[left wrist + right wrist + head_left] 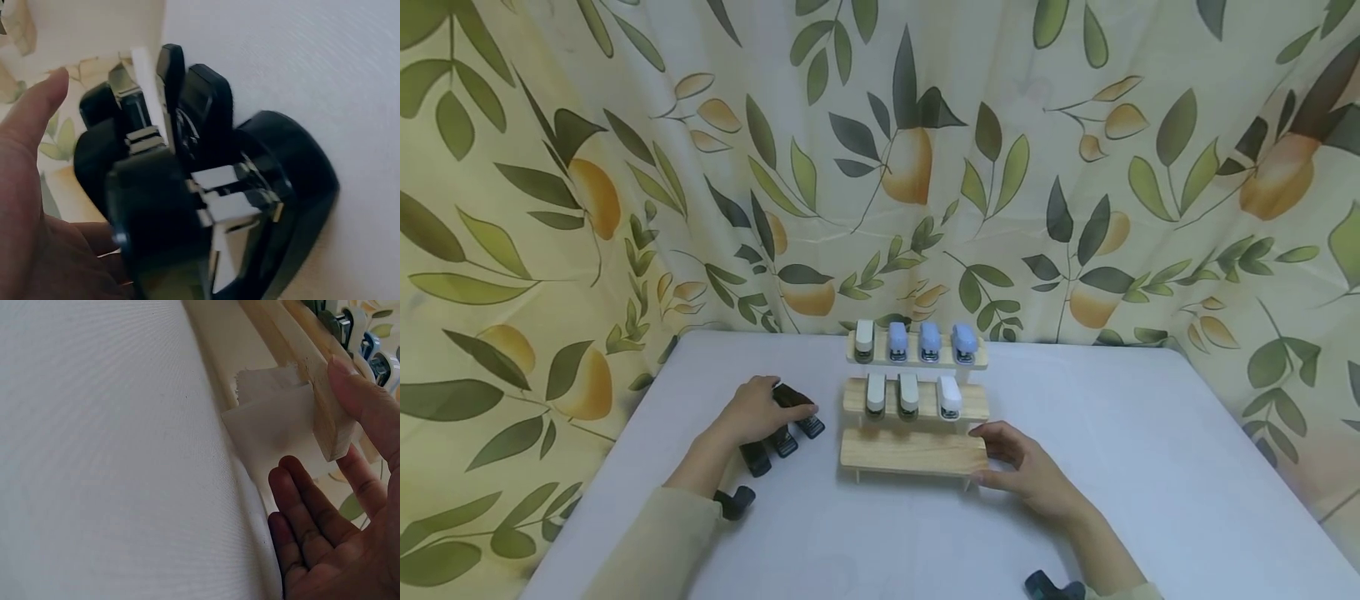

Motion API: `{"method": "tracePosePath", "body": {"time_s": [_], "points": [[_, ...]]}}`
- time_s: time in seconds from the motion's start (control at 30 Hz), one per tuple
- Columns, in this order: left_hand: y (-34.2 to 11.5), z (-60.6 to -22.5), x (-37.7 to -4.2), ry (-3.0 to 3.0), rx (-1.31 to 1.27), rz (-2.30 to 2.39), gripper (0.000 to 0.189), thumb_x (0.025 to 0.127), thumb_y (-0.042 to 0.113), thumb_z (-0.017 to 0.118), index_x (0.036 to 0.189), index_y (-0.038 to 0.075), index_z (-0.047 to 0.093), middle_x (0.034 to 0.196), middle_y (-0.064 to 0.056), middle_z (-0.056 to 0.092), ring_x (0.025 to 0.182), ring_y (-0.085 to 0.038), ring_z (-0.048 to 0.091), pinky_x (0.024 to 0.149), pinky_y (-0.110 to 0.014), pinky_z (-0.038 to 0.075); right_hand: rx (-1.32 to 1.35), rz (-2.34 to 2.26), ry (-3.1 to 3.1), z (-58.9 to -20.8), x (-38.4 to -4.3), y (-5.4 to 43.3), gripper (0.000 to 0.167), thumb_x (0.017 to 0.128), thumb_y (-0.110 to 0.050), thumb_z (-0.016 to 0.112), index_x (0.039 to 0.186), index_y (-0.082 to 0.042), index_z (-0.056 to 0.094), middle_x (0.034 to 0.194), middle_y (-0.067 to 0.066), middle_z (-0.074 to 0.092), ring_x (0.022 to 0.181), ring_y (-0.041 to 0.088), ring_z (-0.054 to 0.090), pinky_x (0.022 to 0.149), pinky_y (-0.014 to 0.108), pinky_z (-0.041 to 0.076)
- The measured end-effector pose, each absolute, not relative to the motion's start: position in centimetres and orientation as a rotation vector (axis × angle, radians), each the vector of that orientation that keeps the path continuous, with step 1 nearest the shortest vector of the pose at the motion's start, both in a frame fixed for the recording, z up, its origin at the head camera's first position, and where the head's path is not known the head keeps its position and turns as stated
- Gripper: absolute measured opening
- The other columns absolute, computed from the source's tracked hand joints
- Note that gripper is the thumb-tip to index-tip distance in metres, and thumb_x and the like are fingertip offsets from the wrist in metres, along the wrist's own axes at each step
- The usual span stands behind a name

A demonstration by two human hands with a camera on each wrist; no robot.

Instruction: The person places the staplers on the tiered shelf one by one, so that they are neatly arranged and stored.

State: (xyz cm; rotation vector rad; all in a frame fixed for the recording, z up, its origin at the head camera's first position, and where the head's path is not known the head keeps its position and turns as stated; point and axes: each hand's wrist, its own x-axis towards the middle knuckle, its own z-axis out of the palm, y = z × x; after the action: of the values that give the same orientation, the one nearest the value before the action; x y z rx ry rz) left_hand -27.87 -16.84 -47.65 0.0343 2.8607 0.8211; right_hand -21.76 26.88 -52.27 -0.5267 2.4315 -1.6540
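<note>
The left hand [756,411] reaches over the farthest of three black staplers [809,426], which lie on the table [1135,450] left of the stand [912,450]; its thumb stands away from its other fingers, and whether they grip I cannot tell; the right hand [1024,472] pinches the right end of the stand's lowest shelf, thumb on one side of the board, forefinger on the other; pale and blue staplers [929,342] sit on the two upper shelves.

The step in hand looks like picking up one black stapler; I would close thumb and fingers across its body alone, so its neighbours are not dragged along, and lift it straight before carrying it; the right hand should steady the stand lightly, since a tug could shake the staplers above.

No brand, label or writing can be read on staplers or stand.
</note>
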Motion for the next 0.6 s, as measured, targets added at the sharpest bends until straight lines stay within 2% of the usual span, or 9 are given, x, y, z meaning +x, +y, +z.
{"method": "tracePosePath", "body": {"time_s": [0.2, 0.6], "points": [[-17.2, -48.7, -28.4, 2.866, 0.03, 0.749, 0.115, 0.079, 0.08, 0.068, 0.147, -0.01, 0.047, 0.149, -0.035, 0.047, 0.132, -0.047, 0.05, 0.102, -0.061, 0.05, -0.528, -1.661, 2.425, -52.2, -21.6, 26.8, 0.054, 0.087, -0.015, 0.083, 0.135, -0.01, 0.058, 0.14, 0.015, 0.057, 0.12, 0.009, 0.062, 0.103, 0.021, 0.049], [-17.5, -49.0, -28.9, 2.867, -0.008, 0.801, 0.117, 0.073, 0.082, 0.072, 0.147, -0.006, 0.047, 0.144, -0.029, 0.051, 0.126, -0.041, 0.053, 0.101, -0.06, 0.05, -0.522, -1.64, 2.441, -52.0, -21.5, 26.8, 0.054, 0.087, -0.017, 0.084, 0.135, -0.011, 0.058, 0.14, 0.015, 0.058, 0.12, 0.01, 0.062, 0.104, 0.022, 0.049]]}}
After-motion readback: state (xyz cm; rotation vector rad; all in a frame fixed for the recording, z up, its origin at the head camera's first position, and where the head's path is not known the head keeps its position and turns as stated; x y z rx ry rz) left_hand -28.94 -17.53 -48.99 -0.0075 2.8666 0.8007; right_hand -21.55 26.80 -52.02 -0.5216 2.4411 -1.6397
